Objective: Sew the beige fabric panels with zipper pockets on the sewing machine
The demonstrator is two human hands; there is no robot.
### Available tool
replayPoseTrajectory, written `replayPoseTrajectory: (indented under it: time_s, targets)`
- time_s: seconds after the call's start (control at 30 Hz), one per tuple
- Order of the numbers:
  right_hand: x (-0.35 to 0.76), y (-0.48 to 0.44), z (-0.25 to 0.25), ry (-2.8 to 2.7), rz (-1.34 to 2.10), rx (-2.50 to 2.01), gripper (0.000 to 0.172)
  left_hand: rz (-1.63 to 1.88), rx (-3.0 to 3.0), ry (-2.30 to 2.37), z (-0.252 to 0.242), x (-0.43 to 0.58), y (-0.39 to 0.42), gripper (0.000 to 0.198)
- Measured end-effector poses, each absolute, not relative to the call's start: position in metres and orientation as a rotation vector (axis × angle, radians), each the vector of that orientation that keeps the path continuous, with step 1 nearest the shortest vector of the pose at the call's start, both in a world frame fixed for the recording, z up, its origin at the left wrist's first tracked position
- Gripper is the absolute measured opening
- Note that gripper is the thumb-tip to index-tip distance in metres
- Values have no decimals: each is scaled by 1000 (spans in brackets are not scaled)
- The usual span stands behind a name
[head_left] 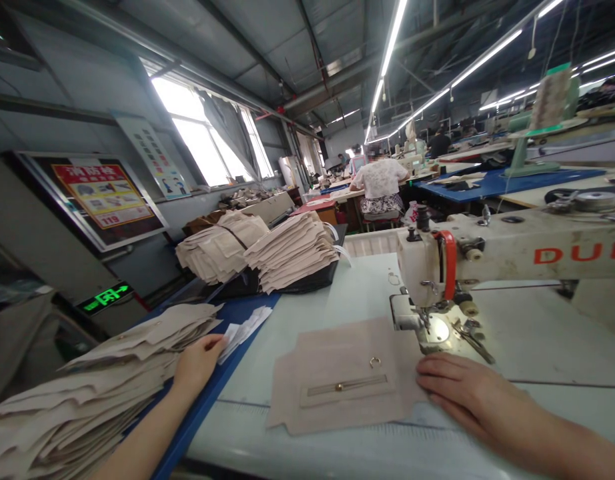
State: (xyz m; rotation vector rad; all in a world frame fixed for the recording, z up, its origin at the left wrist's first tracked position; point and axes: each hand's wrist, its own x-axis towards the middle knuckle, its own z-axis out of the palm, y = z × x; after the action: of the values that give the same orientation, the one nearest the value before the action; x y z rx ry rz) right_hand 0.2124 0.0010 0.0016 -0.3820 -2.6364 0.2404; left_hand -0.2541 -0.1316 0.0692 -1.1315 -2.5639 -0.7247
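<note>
Head view: fabric stack (72, 413) cut off

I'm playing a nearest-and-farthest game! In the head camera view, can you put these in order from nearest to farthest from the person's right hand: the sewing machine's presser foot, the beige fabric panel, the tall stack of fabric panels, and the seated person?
From the right hand:
1. Beige fabric panel: at the fingertips, to the left.
2. Presser foot: just ahead, under the machine.
3. Tall stack of fabric panels: farther ahead, on the left.
4. Seated person: farthest, straight ahead.

Red letters "DUH", cut off by the frame, stand on the sewing machine arm (577, 253) at right; far left, "119" closes a fire-safety poster (102, 193) above a lit green exit sign (105, 298).
</note>
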Motion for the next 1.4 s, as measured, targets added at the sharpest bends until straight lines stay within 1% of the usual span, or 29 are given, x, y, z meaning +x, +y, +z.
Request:
replayPoseTrajectory:
  time_s: [0.13,0.27,0.33,0.43,0.53,0.63,0.73,0.93,1.1,1.17,1.23,1.33,1.4]
  targets:
    - [212,1,3,-2650,258,-394,31,-706,-1086,-2466,76,-247,-131,21]
    - [212,0,4,-2661,290,-408,31,-726,-1320,-2248,76,-218,-120,26]
    - [212,0,4,-2657,309,-417,30,-720,-1620,-1993,70,-189,-111,27]
    - [211,1,4,-2648,317,-415,30,-719,-2038,-1490,49,-129,-94,28]
    - [211,1,5,-2621,323,-378,30,-736,-2228,-1259,23,-72,-74,29]
    - [213,3,4,-2596,314,-315,29,-782,-2331,-1233,3,-40,-56,32]
    - [214,5,2,-2625,250,-275,26,-861,-2359,-1236,-5,-38,-42,31]
    - [212,5,4,-2693,138,-278,25,-870,-2383,-1179,-1,-48,-33,32]
    - [212,4,7,-2707,128,-287,24,-906,-2347,-1214,2,-29,-27,28]
    - [212,4,7,-2711,132,-284,23,-845,-2371,-1192,2,-19,-21,29]
    - [213,4,6,-2713,140,-285,21,-693,-2412,-1204,2,-12,-15,31]
    - [213,5,5,-2720,152,-298,20,-442,-2472,-1318,2,-8,-11,31]
    - [214,5,5,-2732,153,-298,19,-337,-2507,-1401,4,-10,-11,29]
